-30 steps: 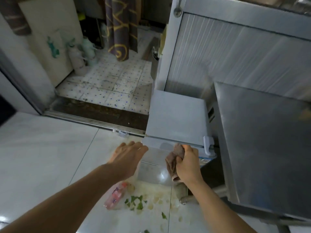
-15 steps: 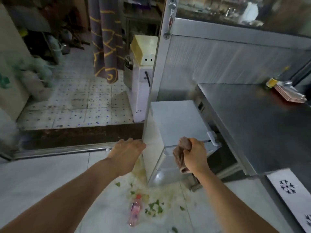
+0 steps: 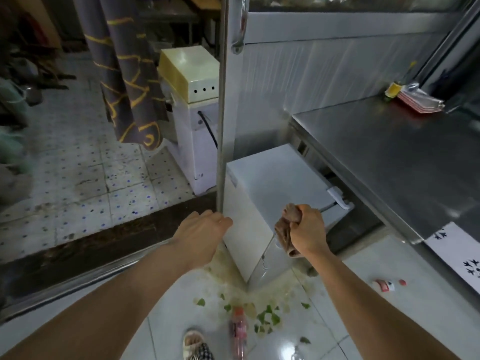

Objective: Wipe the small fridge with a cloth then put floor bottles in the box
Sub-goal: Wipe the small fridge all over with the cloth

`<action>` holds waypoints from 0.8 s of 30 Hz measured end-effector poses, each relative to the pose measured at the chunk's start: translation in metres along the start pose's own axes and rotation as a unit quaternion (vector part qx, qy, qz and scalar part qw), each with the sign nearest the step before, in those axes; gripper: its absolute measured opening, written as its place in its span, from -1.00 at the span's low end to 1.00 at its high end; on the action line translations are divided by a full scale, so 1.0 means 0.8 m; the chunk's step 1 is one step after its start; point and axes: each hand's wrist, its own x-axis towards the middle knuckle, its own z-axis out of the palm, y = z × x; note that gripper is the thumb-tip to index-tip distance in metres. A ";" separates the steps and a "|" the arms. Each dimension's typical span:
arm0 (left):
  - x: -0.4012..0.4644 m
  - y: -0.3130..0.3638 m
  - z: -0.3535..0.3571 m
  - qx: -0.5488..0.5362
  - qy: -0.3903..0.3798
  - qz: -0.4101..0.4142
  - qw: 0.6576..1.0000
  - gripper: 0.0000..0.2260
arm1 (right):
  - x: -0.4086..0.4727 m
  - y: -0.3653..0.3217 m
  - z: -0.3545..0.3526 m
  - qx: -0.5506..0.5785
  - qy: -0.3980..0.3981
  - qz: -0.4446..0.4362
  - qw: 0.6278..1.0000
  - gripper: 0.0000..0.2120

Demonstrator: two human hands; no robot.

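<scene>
Fridge (image 3: 270, 188), small and white, stands on the floor between door frame and steel counter (image 3: 389, 162). Left hand (image 3: 205, 229), fingers relaxed, rests at its left top edge. Right hand (image 3: 306, 229) grips a bunched brown cloth (image 3: 284, 233) at the front edge; soft, limp, best kept wadded. Pink bottle (image 3: 239, 331) lies below: likely light and prone to rolling, best gripped mid-body.

A working food-shop kitchen: long stainless steel worktop (image 3: 405, 162), small white fridge (image 3: 270, 183) beside it, green vegetable scraps (image 3: 267, 317) across the glossy white tiled floor (image 3: 363, 307).
</scene>
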 end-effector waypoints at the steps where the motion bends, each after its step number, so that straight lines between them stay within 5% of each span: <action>1: 0.013 -0.011 0.000 0.004 -0.005 0.011 1.000 -0.51 | 0.010 -0.003 0.009 0.004 0.002 0.009 1.000 -0.75; 14: 0.176 -0.079 0.022 0.039 -0.055 0.222 0.973 -0.60 | 0.052 -0.015 0.064 0.034 0.086 0.156 0.983 -0.71; 24: 0.242 -0.136 0.067 0.049 -0.086 0.416 0.904 -0.53 | 0.007 -0.051 0.137 0.053 0.237 0.323 0.915 -0.78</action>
